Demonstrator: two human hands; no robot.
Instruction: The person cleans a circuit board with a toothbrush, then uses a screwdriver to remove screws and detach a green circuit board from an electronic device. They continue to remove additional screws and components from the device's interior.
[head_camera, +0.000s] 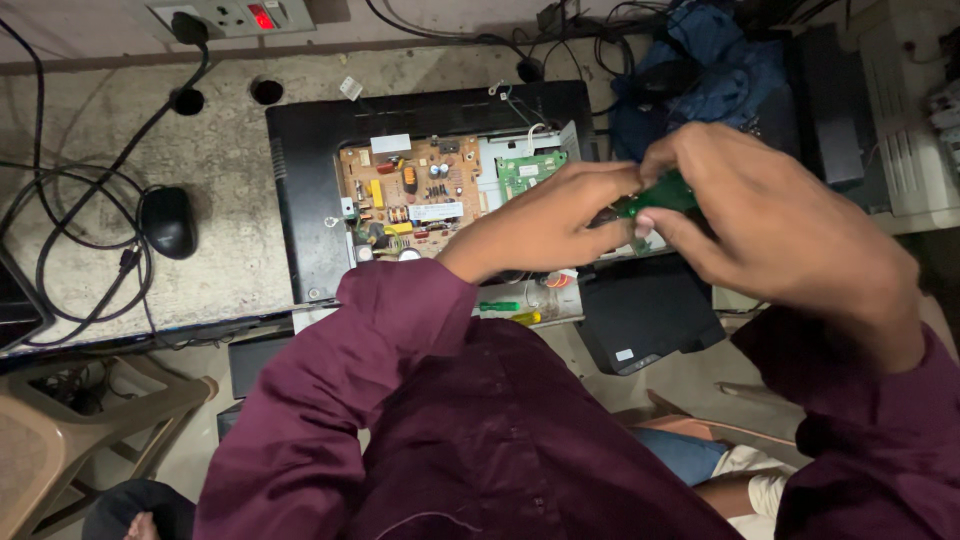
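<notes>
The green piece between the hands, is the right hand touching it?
Touching. The head view shows the right hand with thumb and fingertips closed on the small green piece, no gap visible; the left hand meets it from the other side.

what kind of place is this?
Likely a small electronics repair bench. An opened black device lies with its circuit board exposed, screwdrivers beside it, cables across the worktop. Both hands hold a small green part.
</notes>
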